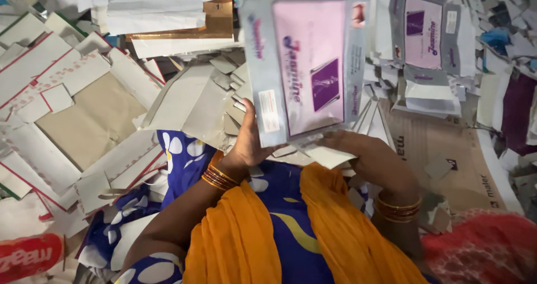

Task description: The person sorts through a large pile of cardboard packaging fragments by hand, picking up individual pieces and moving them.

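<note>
I'm hemmed in on every side here: flattened card blanks are heaped all around my lap, and the only open room is the small gap right above my knees where I'm working. My left hand (246, 144) grips the lower left edge of the flat carton (305, 66), thumb laid up the grey side panel, fingers tucked behind. My right hand (363, 149) is under the bottom edge, fingers curled beneath it and mostly hidden, so I'm holding it from below there. The carton is lifted up in front of me, clear of the heap, its long axis running away from me, top end tilted slightly left and reaching almost to the frame's upper edge. Its face is turned to me: a pink rectangle in the middle, a darker purple block at lower right, grey borders, a small white label with red print at lower left. Over to the right a second carton (422, 32) of the same pink and grey kind lies flat on the pile, well apart from mine. To my left, white blanks with red lines (39, 77) fan out over a plain brown sheet (92, 119). Ahead, a stack of white sheets (151, 10) sits on brown card. At my right, a big brown cardboard sheet (442, 155) slopes down beside a red cloth (481, 245).
</note>
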